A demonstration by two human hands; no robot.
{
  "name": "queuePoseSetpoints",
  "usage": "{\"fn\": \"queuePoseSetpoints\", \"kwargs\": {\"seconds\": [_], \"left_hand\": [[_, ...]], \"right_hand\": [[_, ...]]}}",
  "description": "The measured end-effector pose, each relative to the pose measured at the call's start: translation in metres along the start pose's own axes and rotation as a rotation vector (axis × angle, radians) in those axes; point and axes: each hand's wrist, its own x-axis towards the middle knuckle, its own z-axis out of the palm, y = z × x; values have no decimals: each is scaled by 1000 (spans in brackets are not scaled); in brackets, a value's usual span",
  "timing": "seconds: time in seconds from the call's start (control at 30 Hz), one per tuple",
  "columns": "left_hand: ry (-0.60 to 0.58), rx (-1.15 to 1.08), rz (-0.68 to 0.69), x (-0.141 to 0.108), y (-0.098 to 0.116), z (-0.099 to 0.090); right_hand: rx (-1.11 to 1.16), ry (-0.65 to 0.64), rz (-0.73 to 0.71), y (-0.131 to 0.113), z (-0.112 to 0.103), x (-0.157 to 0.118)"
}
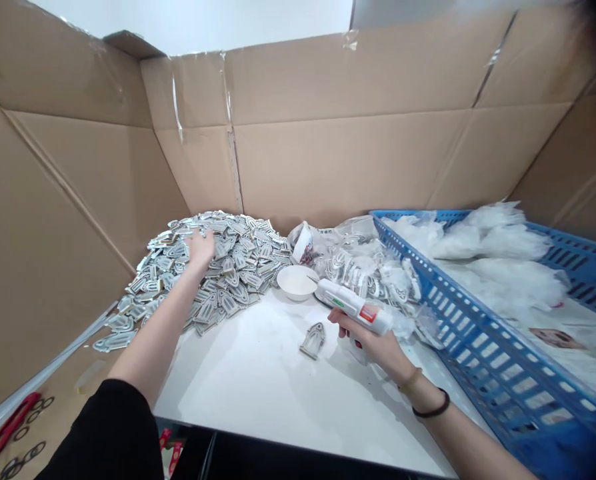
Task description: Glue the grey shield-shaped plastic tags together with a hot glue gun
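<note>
My left hand [201, 248] reaches onto a large heap of grey, arch-shaped pieces [238, 257] at the back left. Its fingers look apart, touching the top of the heap, with nothing visible held. My right hand [367, 335] is wrapped round a white pistol-shaped electric screwdriver [351, 303], its thin dark tip pointing left over the rim of a small white bowl [296, 285]. What lies inside the bowl is too faint to make out. One single arch-shaped piece [313, 341] lies on the white table, left of my right hand.
A blue slatted basket [471, 340] with clear plastic bags [498, 233] stands at the right. Bagged pieces [373, 270] lie against it, beside a tilted printed cup [304, 243]. Cardboard walls [328, 160] enclose the table [258, 400]. A red-handled tool [11, 423] and dark rings lie at lower left.
</note>
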Motion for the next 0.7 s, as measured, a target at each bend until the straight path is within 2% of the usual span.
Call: {"fn": "queuePoseSetpoints", "kwargs": {"seconds": [0.1,0.17,0.23,0.33,0.4,0.47,0.53,0.7], "left_hand": [[174,-38,133,-9,-6,0],[151,-62,329,-30,-7,8],[-14,-49,530,-56,-2,21],[-363,34,809,-94,13,44],[-556,131,916,-112,24,61],[-699,241,914,-121,32,77],[-788,317,857,-122,38,91],[-835,315,788,-110,41,112]], "right_hand": [[37,37,-9,0,-1,1],[44,69,-13,1,-1,1],[47,97,-3,2,-2,1],[60,125,19,2,-3,1],[57,139,24,1,-3,1],[42,155,29,0,-3,1],[35,164,22,-1,-3,1],[48,166,-16,-1,-3,2]]}}
